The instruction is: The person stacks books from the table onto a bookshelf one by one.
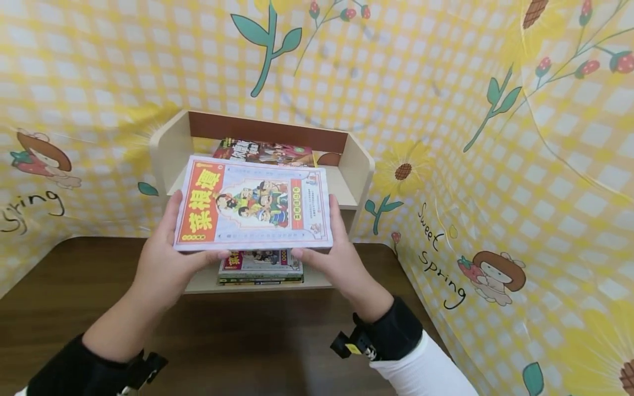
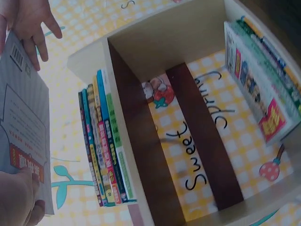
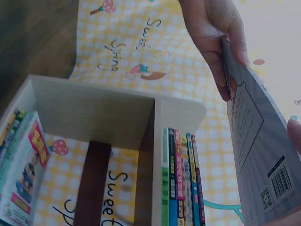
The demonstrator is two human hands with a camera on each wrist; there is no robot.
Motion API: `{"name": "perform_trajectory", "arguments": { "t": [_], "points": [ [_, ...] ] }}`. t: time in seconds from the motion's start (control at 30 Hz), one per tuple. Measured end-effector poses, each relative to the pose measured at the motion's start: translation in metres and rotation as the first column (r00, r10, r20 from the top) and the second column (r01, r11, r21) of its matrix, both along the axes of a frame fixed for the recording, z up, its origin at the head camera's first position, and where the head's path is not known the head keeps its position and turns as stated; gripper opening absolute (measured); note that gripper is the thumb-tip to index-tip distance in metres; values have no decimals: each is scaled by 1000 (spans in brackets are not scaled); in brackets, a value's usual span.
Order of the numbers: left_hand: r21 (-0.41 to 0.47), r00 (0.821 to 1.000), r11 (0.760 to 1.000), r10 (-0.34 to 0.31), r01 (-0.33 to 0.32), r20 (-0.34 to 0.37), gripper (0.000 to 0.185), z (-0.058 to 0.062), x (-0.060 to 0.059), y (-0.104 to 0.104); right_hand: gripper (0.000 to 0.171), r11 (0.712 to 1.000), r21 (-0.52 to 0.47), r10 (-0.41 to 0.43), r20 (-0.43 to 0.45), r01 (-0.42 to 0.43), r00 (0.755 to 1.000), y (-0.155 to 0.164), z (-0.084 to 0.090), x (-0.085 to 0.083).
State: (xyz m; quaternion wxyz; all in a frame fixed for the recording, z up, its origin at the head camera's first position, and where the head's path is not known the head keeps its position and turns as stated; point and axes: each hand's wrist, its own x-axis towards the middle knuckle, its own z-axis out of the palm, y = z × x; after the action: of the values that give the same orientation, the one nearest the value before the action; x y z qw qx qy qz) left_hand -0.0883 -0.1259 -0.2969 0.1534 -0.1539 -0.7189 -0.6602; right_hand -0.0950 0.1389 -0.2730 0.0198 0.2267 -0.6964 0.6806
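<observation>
Both hands are up on the book (image 1: 253, 203) right now, holding it flat and face up in front of the wooden shelf unit (image 1: 170, 146). The left hand (image 1: 165, 258) is gripping the book's left edge, thumb curling over the near corner at about seven o'clock on the cover, fingers tucked underneath. The right hand (image 1: 334, 250) is clasping the right edge, thumb lying along the near rim at around five o'clock, fingers wrapping under the back cover. In the right wrist view the back cover (image 3: 263, 150) is showing its barcode, and the left hand's fingers are curling around the far edge, so both grips are closed on the book.

The book is hovering above the shelf's lower level, level with the upper board, clear of the brown table (image 1: 74, 291). Directly below it, at six o'clock, a small stack of books (image 1: 261, 268) is lying flat on the bottom board. Behind it, at twelve o'clock, another pile (image 1: 264, 152) is resting on the upper board. The wrist cameras are showing both piles from below: one row of colourful spines (image 2: 106, 141) beside the shelf's dark back panel (image 2: 141, 141), the other pile (image 2: 258, 80) off at two o'clock. Yellow checked cloth with flowers (image 1: 495, 165) is hanging all around.
</observation>
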Motion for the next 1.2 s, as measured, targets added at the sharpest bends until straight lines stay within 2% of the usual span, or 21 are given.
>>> {"name": "perform_trajectory", "arguments": {
  "t": [0.1, 0.23, 0.33, 0.5, 0.73, 0.97, 1.07, 1.2],
  "points": [
    [-70, 999, 997, 20, -18, 33, 111, 12, -12, 0, 111, 1000, 2, -14, 3, 14, 1000, -1, 8, -13],
    [-56, 999, 998, -25, 27, 36, 110, 25, -29, 0, 107, 1000, 14, -18, 13, 18, 1000, -3, 16, -30],
    [-13, 996, 997, -74, 75, 54, 109, 32, -42, 1, 102, 1000, 18, -11, 4, 11, 1000, -2, 21, -41],
    [-19, 986, 996, -84, 87, 143, 103, 39, -61, 3, 95, 999, 41, -26, -4, 26, 1000, -2, 27, -56],
    [-71, 972, 992, -91, 109, 217, 91, 48, -81, 4, 88, 993, 83, -89, 55, 84, 995, -3, 32, -78],
    [-159, 977, 986, -14, 49, 214, 83, 59, -97, 3, 87, 979, 172, -130, 118, 109, 984, -4, 35, -98],
    [-190, 975, 981, -7, 50, 224, 84, 62, -104, 1, 86, 975, 197, -129, 126, 102, 984, -5, 37, -106],
    [-203, 970, 976, -33, 84, 241, 90, 65, -115, -1, 83, 972, 215, -126, 120, 98, 985, -6, 38, -114]
  ]
}}
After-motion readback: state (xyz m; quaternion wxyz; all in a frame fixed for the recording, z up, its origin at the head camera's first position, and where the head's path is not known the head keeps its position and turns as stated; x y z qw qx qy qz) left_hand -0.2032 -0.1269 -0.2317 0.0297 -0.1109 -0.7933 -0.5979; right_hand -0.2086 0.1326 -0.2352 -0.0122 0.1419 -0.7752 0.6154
